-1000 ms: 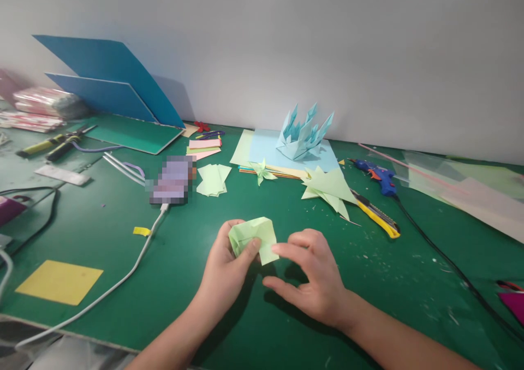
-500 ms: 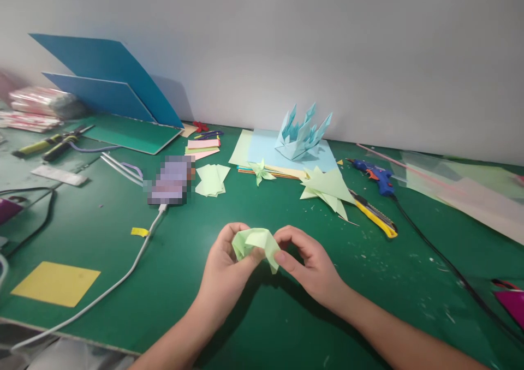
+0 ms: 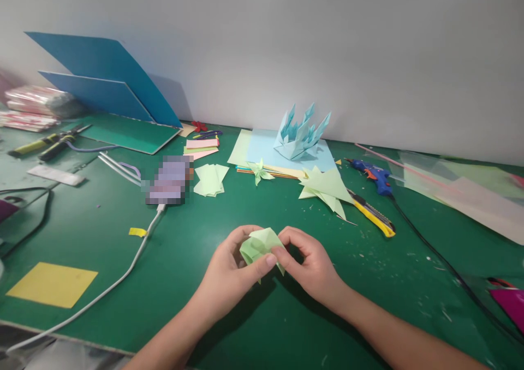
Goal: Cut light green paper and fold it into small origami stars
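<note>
Above the green tabletop (image 3: pixel 311 321), a pale green folded paper (image 3: pixel 262 242) is held between both hands. My left hand (image 3: pixel 233 263) grips it from the left, thumb along its lower front and fingers behind. My right hand (image 3: pixel 305 258) pinches its right side between thumb and forefinger. Parts of the paper are hidden by the thumbs. Beyond the hands sit a green paper flower (image 3: pixel 260 172), a stack of small green sheets (image 3: pixel 210 179) and several pointed green paper pieces (image 3: pixel 325 187). A pale blue folded-paper crown shape (image 3: pixel 297 141) stands behind them.
On the right lie a yellow utility knife (image 3: pixel 374 215) and a blue glue gun (image 3: pixel 374 176) with a black cord. A blurred-out device (image 3: pixel 170 179) trails a white cable (image 3: pixel 135 266) at left, near a yellow sheet (image 3: pixel 53 284). Pliers (image 3: pixel 61 141) lie farther left.
The folded paper has turned and moved slightly right in my hands. My left thumb has slid right along its front, and my right thumb now presses further over it.
</note>
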Motion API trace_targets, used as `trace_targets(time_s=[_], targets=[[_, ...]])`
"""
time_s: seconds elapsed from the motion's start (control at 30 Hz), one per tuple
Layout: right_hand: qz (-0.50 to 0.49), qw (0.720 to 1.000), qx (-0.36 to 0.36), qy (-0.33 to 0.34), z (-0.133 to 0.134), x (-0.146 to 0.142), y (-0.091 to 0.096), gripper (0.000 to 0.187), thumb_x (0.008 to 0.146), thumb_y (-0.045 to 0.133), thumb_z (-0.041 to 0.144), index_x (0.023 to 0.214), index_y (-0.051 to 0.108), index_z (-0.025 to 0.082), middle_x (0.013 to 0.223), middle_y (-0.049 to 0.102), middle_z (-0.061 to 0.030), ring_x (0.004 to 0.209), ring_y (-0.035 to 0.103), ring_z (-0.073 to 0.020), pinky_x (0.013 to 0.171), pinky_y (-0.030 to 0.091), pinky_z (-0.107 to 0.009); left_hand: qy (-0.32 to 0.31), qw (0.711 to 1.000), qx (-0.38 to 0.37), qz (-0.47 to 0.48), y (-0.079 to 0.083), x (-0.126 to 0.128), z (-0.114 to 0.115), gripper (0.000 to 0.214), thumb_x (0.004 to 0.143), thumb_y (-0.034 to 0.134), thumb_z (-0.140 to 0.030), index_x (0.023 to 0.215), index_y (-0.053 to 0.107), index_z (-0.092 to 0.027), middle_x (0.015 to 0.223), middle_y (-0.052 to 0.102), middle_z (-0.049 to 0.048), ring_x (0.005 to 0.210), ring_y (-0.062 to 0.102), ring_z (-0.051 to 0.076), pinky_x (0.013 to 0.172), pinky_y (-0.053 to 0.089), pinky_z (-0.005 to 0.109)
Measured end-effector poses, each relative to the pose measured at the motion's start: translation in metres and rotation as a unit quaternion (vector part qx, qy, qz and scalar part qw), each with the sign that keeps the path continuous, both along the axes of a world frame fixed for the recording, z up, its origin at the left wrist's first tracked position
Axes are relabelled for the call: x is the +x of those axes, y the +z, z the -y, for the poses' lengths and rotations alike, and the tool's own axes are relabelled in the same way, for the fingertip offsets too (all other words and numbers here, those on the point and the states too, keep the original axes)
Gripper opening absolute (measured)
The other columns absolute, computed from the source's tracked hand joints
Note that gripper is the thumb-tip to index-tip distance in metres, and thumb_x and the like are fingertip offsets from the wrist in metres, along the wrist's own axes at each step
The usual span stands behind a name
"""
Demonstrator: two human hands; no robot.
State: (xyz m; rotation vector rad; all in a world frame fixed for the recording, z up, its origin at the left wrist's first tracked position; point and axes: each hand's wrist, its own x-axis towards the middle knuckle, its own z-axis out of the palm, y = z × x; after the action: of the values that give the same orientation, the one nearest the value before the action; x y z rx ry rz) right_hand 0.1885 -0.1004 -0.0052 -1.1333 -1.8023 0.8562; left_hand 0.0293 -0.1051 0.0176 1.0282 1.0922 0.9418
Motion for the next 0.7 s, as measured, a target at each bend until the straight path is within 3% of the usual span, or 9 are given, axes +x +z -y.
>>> trace_targets(time_s=[0.23, 0.43, 0.7], targets=[[0.026, 0.997, 0.044, 0.049, 0.0005, -0.0019, 0.0001, 0.025, 0.085, 0.05, 0.025, 0.062, 0.041, 0.021, 0.062, 0.043, 0.0032, 0.06, 0.042, -0.012, 0.058, 0.036, -0.025, -0.015, 0.994, 0.035, -0.103, 0.0037, -0.0089, -0.0052, 0.031, 0.068, 0.068, -0.044, 0.079, 0.065, -0.016, 0.051, 0.052, -0.0043, 0.046, 0.043, 0.008, 0.043, 0.034, 0.018], [0.005, 0.999, 0.02, 0.042, 0.0006, 0.0007, 0.0016, 0.021, 0.084, 0.049, 0.025, 0.064, 0.043, 0.021, 0.063, 0.045, 0.0026, 0.061, 0.044, -0.0122, 0.058, 0.037, -0.025, 0.005, 0.999, -0.017, -0.039, 0.0052, -0.0089, -0.0079, 0.031, 0.061, 0.074, -0.044, 0.068, 0.068, -0.014, 0.055, 0.06, -0.0009, 0.05, 0.049, 0.009, 0.047, 0.04, 0.019], [-0.038, 0.999, -0.027, -0.005, -0.0024, 0.0036, 0.0019, 0.023, 0.084, 0.054, 0.032, 0.065, 0.052, 0.019, 0.061, 0.05, 0.0027, 0.059, 0.046, -0.0115, 0.057, 0.039, -0.023, 0.033, 0.997, -0.071, 0.011, 0.0057, -0.0098, -0.0088, 0.037, 0.055, 0.081, -0.041, 0.076, 0.071, -0.013, 0.06, 0.066, 0.001, 0.051, 0.054, 0.01, 0.049, 0.044, 0.019]])
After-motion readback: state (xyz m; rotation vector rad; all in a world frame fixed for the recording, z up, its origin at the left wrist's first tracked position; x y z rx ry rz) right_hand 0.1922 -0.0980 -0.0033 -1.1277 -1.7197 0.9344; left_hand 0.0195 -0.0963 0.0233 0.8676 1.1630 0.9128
